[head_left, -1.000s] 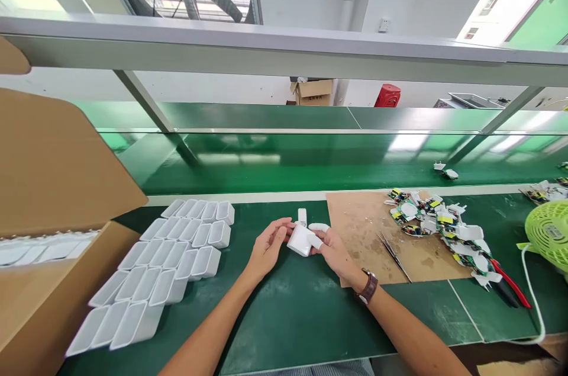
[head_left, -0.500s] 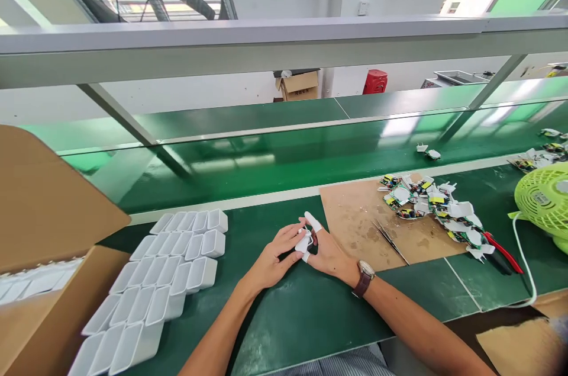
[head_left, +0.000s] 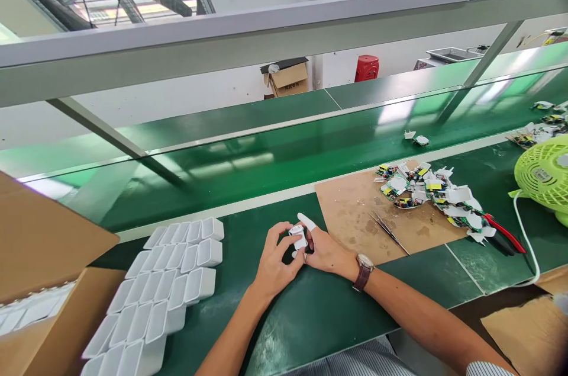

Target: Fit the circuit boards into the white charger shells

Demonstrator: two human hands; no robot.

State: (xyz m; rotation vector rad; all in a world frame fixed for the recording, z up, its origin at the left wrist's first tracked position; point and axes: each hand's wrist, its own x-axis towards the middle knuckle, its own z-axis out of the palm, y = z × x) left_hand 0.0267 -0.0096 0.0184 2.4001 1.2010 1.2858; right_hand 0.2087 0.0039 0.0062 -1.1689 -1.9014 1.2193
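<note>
Between my two hands is a small white plastic piece (head_left: pixel 298 236), perhaps a part of a charger; its exact kind is too small to tell. My left hand (head_left: pixel 277 263) pinches it from the left with bent fingers. From the other side my right hand (head_left: pixel 323 248) grips it, with white covers on some fingertips and a watch (head_left: pixel 364 266) on the wrist. The fingers hide part of the piece. To the left, rows of open white plastic housings (head_left: pixel 164 287) stand on the green table (head_left: pixel 248 328).
At right, a brown cardboard sheet (head_left: pixel 344 210) bears tweezers (head_left: pixel 389 233) and a pile of circuit boards (head_left: pixel 437 195). Red-and-black pliers (head_left: pixel 503 237) and a green fan (head_left: pixel 545 177) are further right. An open carton (head_left: pixel 75 317) stands at far left, and a metal rail (head_left: pixel 266 23) crosses behind.
The white piece has been turned in my fingers and shows another face. My left fingers have bent and shifted on it. The camera view has tilted slightly.
</note>
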